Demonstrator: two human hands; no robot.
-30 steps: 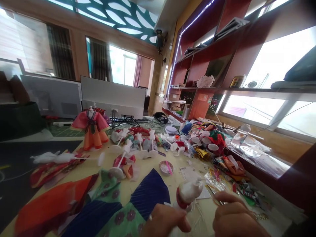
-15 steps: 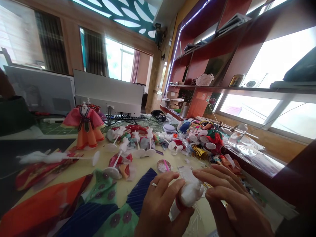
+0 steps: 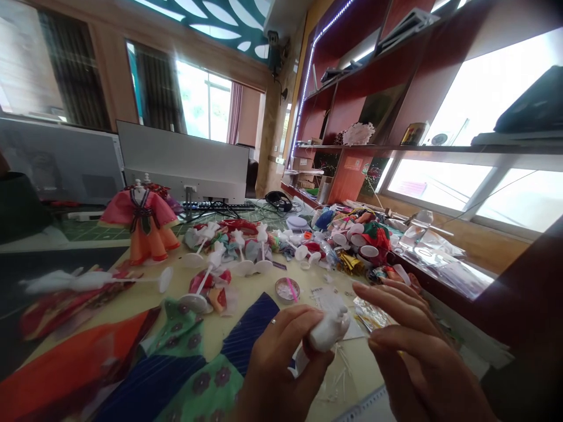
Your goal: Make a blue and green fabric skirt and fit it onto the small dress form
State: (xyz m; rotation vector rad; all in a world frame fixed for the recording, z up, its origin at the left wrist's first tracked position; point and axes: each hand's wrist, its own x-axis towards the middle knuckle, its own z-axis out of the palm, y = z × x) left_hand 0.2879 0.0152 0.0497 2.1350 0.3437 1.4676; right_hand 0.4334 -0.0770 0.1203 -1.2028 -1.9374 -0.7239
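Observation:
My left hand (image 3: 281, 357) is closed around a small white mannequin torso (image 3: 329, 331), with its fingers on top and the thumb below. Something dark red shows at the torso's lower end, mostly hidden by that hand. To the right of the torso and apart from it, my right hand (image 3: 422, 346) has its fingers stretched out and nothing visible in them. Under the hands lie a paper sheet (image 3: 328, 298) and a clear bag with thin white sticks (image 3: 336, 378). A small round dish (image 3: 282, 291) with a pink stick stands just beyond.
Blue striped cloth (image 3: 250, 325), green flowered cloth (image 3: 180, 331) and orange cloth (image 3: 83, 360) lie at left. Several white mannequins on stands (image 3: 211, 266) fill the middle. A dressed doll form (image 3: 143, 220) stands behind; cloth and stands pile up at right (image 3: 363, 234).
My right hand has drawn away from the torso, widening the gap between them. My left hand has moved slightly left, still holding the torso. The view has shifted a little.

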